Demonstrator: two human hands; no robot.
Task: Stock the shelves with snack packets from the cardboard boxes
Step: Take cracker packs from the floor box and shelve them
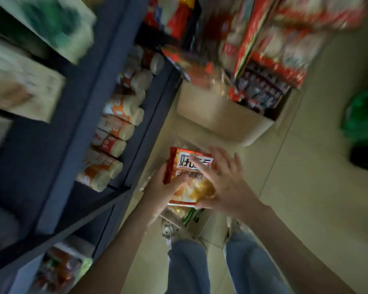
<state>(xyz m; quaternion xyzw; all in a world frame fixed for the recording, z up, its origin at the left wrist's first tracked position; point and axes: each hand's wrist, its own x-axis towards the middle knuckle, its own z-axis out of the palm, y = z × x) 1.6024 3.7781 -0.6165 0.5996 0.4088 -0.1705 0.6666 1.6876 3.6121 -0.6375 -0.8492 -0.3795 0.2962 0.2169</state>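
A red and yellow snack packet with white lettering is held between both hands above a low cardboard box on the floor. My left hand grips the packet's left edge, thumb across its front. My right hand lies over the packet's right side with fingers spread and the thumb under its lower edge. More packets show in the box beneath. A dark blue shelf unit stands on the left, with a row of orange-labelled wrapped rolls on one level.
A pale cardboard box full of red packets stands ahead on the floor. A green bag sits at the right. Pale boxes fill the upper shelves. My legs in jeans stand on the tiled floor.
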